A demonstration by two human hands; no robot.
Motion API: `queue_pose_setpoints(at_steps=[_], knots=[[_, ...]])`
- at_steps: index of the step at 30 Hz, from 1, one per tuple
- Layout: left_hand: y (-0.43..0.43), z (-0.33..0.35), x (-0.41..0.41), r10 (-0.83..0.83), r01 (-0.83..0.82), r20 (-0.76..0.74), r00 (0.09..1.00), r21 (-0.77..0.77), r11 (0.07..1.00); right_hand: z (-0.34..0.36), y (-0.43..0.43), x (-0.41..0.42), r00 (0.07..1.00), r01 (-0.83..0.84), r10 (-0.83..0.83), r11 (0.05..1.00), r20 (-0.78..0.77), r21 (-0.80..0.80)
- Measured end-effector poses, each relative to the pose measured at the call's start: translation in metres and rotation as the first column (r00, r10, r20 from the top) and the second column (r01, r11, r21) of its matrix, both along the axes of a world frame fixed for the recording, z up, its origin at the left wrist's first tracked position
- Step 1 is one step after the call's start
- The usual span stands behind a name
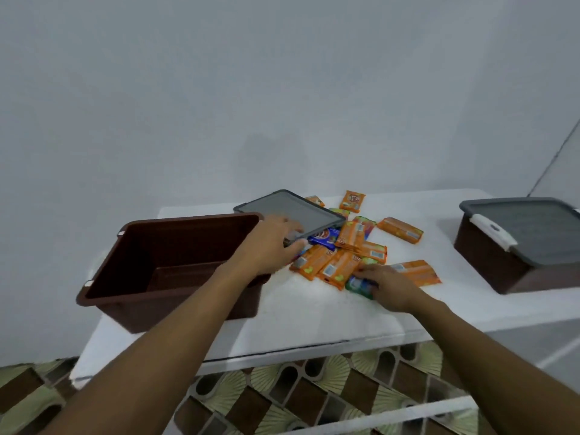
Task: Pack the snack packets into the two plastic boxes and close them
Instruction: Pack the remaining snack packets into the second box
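Observation:
An open brown plastic box (pixel 141 255) with nothing inside stands at the table's left. Its grey lid (pixel 288 211) lies tilted behind it, propped on the snack pile. My left hand (pixel 270 243) grips the lid's near corner, thumb under the edge. Several orange snack packets (pixel 345 246) and a blue one (pixel 323 239) lie heaped in the middle. My right hand (pixel 389 287) rests on a green packet (pixel 357 285) at the pile's front, its fingers curled over it. A second brown box (pixel 489 259) stands at the right, shut under its grey lid (pixel 530 230).
The white table (pixel 314 312) ends close in front of me, with patterned floor tiles (pixel 282 400) below. A plain wall rises right behind the table. Single orange packets (pixel 400 230) lie apart from the heap toward the right box.

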State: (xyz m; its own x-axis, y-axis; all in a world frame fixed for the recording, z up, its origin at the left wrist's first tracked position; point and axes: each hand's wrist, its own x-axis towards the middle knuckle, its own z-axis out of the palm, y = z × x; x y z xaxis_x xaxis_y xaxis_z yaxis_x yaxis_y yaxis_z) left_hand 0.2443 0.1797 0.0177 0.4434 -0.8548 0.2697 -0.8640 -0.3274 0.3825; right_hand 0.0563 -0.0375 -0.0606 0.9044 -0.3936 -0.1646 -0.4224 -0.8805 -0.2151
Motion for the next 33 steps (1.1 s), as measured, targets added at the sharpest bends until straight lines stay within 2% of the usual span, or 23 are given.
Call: queue_pose_setpoints(at_steps=[4,6,8,10,12,17,20,22,23,25,29,31,33], knots=[[-0.060,-0.016,-0.038,-0.035,0.039,-0.049,0.998,0.094,0.995,-0.007,-0.031,-0.018,0.988,0.028,-0.042,0.995,0.146,0.094],[-0.084,-0.031,-0.051,-0.037,0.050,-0.075,0.996,0.177,0.983,-0.010,-0.055,-0.025,0.980,0.036,-0.038,0.999,0.195,0.010],[-0.105,-0.048,-0.061,-0.015,0.047,-0.125,0.992,0.255,0.966,-0.013,-0.083,-0.036,0.994,0.043,-0.039,0.998,0.102,-0.038],[-0.122,-0.063,-0.072,0.023,0.031,-0.158,0.987,0.334,0.942,-0.016,-0.107,-0.049,0.998,0.056,-0.056,0.998,-0.022,0.011],[-0.138,-0.076,-0.083,0.036,0.013,-0.121,0.992,0.378,0.926,-0.017,-0.121,-0.056,0.999,0.014,-0.012,0.999,-0.043,0.036],[-0.163,-0.092,-0.100,0.116,-0.114,0.018,0.993,0.389,0.914,-0.018,-0.139,-0.063,0.995,-0.095,0.095,0.995,0.016,-0.031],[-0.173,-0.092,-0.110,0.162,-0.165,0.040,0.986,0.400,0.902,-0.022,-0.145,-0.068,0.981,-0.180,0.181,0.983,0.070,-0.027],[-0.177,-0.083,-0.111,0.155,-0.156,0.033,0.987,0.375,0.914,-0.017,-0.146,-0.069,0.978,-0.170,0.167,0.985,0.122,0.011],[-0.177,-0.078,-0.109,0.160,-0.146,-0.011,0.987,0.361,0.921,-0.014,-0.147,-0.069,0.981,-0.133,0.126,0.990,0.145,0.041],[-0.175,-0.068,-0.101,0.211,-0.137,-0.189,0.959,0.344,0.929,-0.010,-0.147,-0.066,0.983,-0.064,0.050,0.995,0.178,0.074],[-0.161,-0.051,-0.083,0.321,-0.139,-0.572,0.755,0.339,0.931,-0.003,-0.141,-0.058,0.963,-0.018,-0.055,0.964,0.263,0.265],[-0.152,-0.043,-0.078,0.321,-0.139,-0.668,0.671,0.311,0.940,0.007,-0.135,-0.054,0.950,0.011,-0.151,0.892,0.275,0.452],[-0.140,-0.033,-0.072,0.303,-0.142,-0.726,0.617,0.275,0.951,0.018,-0.126,-0.049,0.940,0.025,-0.235,0.770,0.247,0.638]])
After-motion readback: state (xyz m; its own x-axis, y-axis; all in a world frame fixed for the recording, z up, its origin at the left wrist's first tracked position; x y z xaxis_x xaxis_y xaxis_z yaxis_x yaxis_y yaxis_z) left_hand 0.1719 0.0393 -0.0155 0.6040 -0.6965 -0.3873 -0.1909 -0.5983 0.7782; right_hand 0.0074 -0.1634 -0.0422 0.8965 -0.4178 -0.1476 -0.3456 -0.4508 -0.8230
